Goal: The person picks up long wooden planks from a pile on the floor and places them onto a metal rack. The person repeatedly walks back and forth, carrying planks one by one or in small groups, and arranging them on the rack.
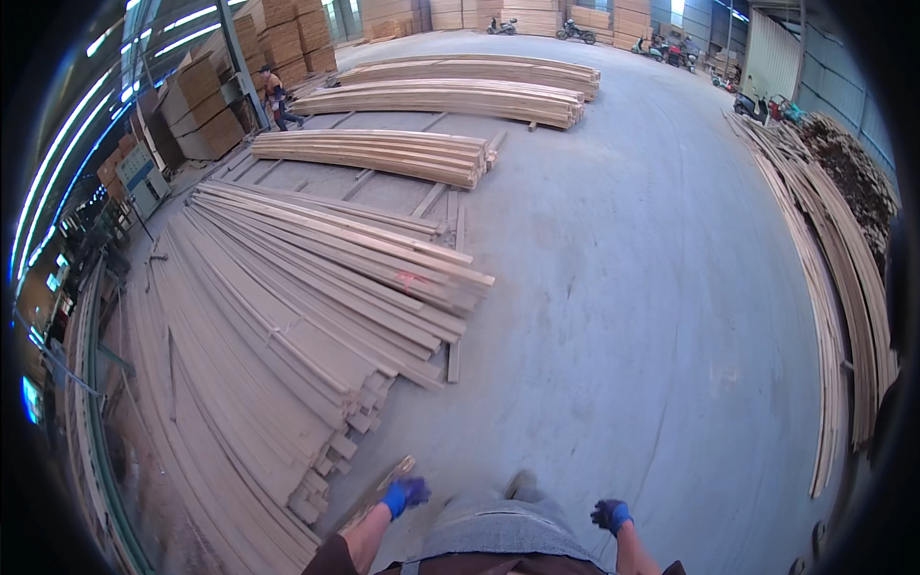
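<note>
My left hand (406,494), in a blue and purple work glove, hangs at my left side with its fingers loosely apart and nothing visible in it. A wooden board (385,481) shows beside and behind that hand, its end towards the aisle; it looks to lie lower than the hand. My right hand (611,516), gloved the same way, is held out at my right side over the floor. Its fingers are slightly curled and apart, with nothing visible in them. Left of me spreads a wide layer of long timber strips (259,331), their uneven ends facing the aisle.
Bundled timber stacks (374,155) lie on floor rails farther ahead. A person (276,99) stands near a post at the far left. Along the right wall lies a pile of long strips (843,278). Parked motorbikes (575,33) stand at the back. Grey concrete floor (623,287) runs ahead.
</note>
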A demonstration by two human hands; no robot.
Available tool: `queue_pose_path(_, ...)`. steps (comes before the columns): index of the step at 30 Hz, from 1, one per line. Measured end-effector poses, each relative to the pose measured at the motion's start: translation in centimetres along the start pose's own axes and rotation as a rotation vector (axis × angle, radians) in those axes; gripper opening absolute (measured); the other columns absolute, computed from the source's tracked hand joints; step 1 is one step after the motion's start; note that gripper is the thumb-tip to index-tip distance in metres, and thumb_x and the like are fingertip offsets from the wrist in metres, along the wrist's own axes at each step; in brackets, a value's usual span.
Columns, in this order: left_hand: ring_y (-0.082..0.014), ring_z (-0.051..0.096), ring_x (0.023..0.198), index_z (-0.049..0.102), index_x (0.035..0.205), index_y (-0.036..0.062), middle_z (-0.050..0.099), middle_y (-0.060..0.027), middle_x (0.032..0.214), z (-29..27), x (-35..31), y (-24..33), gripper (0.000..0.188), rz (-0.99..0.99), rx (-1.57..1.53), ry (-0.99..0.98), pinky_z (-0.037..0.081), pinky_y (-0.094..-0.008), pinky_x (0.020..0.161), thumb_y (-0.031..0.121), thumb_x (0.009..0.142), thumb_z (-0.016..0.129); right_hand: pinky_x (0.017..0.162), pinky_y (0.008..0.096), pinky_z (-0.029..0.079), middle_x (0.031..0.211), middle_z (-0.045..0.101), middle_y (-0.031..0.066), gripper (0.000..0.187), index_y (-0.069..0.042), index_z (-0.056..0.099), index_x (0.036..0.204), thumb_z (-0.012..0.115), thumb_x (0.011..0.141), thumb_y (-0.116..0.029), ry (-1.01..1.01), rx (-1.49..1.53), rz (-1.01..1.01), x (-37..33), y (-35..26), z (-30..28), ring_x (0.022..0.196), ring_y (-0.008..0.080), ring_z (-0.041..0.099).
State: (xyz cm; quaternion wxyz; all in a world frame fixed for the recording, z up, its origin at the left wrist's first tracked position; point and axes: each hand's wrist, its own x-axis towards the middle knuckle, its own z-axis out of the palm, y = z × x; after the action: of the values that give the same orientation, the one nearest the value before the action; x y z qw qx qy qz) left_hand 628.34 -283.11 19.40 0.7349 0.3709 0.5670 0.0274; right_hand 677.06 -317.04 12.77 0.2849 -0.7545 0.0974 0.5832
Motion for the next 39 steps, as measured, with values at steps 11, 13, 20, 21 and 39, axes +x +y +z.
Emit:
queue_pose_path(11, -0.0176, 0.063, 0.085, 0.063, 0.098, 0.0119, 0.067, -0.0066, 0.100, 8.7, 16.0, 13.1, 0.020, -0.340, 0.537, -0.107, 0.049, -0.0336, 0.072, 0.029, 0.088, 0.057, 0.066, 0.0380, 0.052, 0.103, 0.069, 0.0127, 0.033, -0.009, 0.058, 0.119, 0.048, 0.093, -0.028, -0.256, -0.107, -0.171, 12.6, -51.9, 2.0, 0.082, 0.0242, 0.068)
queue_pose_path(13, -0.0183, 0.063, 0.089, 0.062, 0.098, 0.0122, 0.067, -0.0068, 0.103, 8.8, 23.4, 21.6, 0.020, -0.409, 0.273, -0.086, 0.049, -0.0345, 0.075, 0.028, 0.088, 0.057, 0.063, 0.0377, 0.051, 0.103, 0.069, 0.0136, 0.034, -0.008, 0.055, 0.122, 0.051, 0.092, -0.024, -0.434, -0.936, -0.608, 18.3, -50.6, -2.1, 0.082, 0.0263, 0.068)
queue_pose_path(20, -0.0223, 0.065, 0.069, 0.063, 0.089, 0.0087, 0.067, -0.0099, 0.081, 6.8, 45.5, 60.2, 0.021, 0.215, -0.450, 0.092, 0.051, -0.0334, 0.059, 0.028, 0.094, 0.055, 0.061, 0.0377, 0.050, 0.096, 0.070, 0.0101, 0.034, -0.009, 0.058, 0.112, 0.052, 0.090, -0.034, -0.338, -0.565, -0.149, 21.6, -65.1, -6.2, 0.075, 0.0235, 0.066)
queue_pose_path(21, -0.0223, 0.067, 0.071, 0.063, 0.092, 0.0079, 0.068, -0.0110, 0.084, 11.3, 43.6, 71.2, 0.022, 0.251, -0.352, 0.204, 0.052, -0.0331, 0.059, 0.029, 0.094, 0.056, 0.062, 0.0385, 0.050, 0.098, 0.070, 0.0095, 0.034, -0.010, 0.057, 0.115, 0.052, 0.091, -0.034, -0.303, -0.506, -0.100, 23.7, -67.3, -7.7, 0.077, 0.0240, 0.067)
queue_pose_path(39, -0.0304, 0.065, 0.081, 0.065, 0.095, 0.0100, 0.067, -0.0127, 0.089, 18.6, 71.8, 90.6, 0.024, -0.126, 0.727, -0.024, 0.051, -0.0396, 0.069, 0.027, 0.090, 0.049, 0.048, 0.0305, 0.046, 0.085, 0.070, 0.0117, 0.027, -0.003, 0.062, 0.107, 0.057, 0.090, -0.024, -0.268, -0.159, -0.273, 46.4, -145.5, 0.4, 0.063, 0.0205, 0.066)
